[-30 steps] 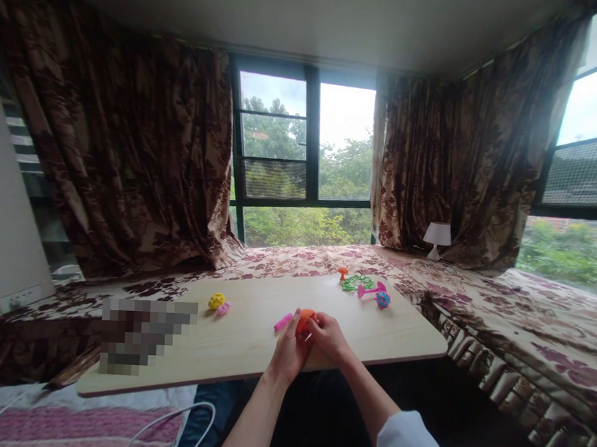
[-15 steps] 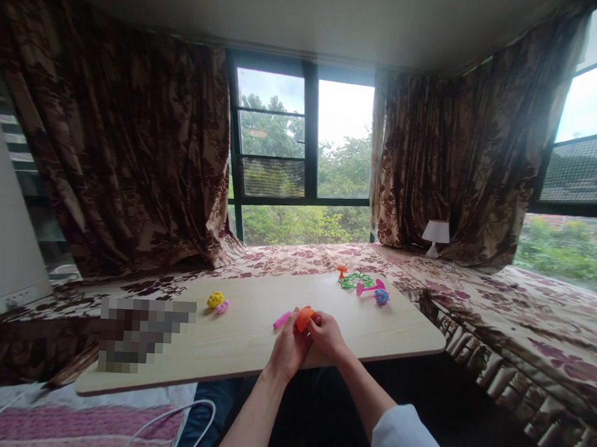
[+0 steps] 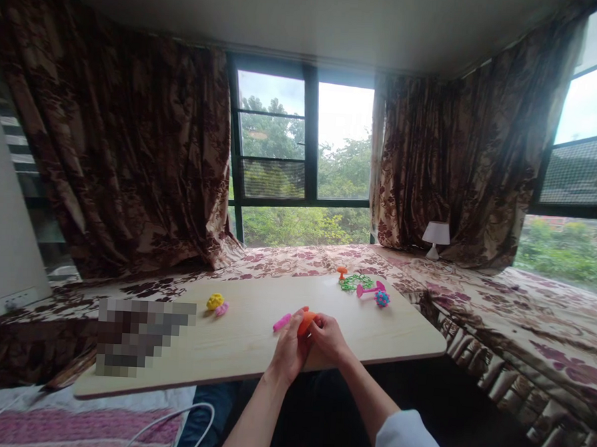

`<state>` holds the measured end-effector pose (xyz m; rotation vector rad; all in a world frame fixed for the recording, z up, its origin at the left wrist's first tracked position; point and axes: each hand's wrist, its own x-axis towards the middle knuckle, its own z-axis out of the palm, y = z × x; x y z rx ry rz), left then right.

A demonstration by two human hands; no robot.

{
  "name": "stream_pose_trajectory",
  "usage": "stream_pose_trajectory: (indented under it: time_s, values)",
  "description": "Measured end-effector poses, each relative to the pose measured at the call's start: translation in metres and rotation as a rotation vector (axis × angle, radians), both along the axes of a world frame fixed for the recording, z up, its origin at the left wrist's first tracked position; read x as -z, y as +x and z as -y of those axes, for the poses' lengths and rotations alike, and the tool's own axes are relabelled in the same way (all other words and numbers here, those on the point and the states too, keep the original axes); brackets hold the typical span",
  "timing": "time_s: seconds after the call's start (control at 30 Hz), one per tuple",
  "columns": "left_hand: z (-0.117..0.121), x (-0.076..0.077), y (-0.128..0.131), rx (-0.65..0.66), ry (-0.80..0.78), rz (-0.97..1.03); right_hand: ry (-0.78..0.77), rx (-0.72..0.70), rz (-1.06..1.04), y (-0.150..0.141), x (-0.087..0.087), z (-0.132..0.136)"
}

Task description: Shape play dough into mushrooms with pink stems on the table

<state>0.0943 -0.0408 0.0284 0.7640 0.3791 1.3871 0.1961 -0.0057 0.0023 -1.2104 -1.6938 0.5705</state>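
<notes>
Hands meet above the table, forearms angled inward, fingers curled closed around an orange piece

Far right, a white lamp stands on floral fabric; at the far side, a window sits between patterned curtains. At left, a wall socket; near left, a white cable crosses a striped quilt.
</notes>
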Motion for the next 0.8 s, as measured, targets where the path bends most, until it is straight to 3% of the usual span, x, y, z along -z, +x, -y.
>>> stream_pose_trajectory:
  time_s: [0.4, 0.8]
  values:
    - [-0.0068, 0.0031, 0.0004, 0.051, 0.002, -0.002, -0.002, 0.034, -0.004, -0.0011, -0.0007, 0.0017]
    - [-0.0023, 0.0012, 0.0017, -0.002, 0.040, -0.022, 0.065, -0.024, -0.064, 0.0006, -0.0045, 0.0042]
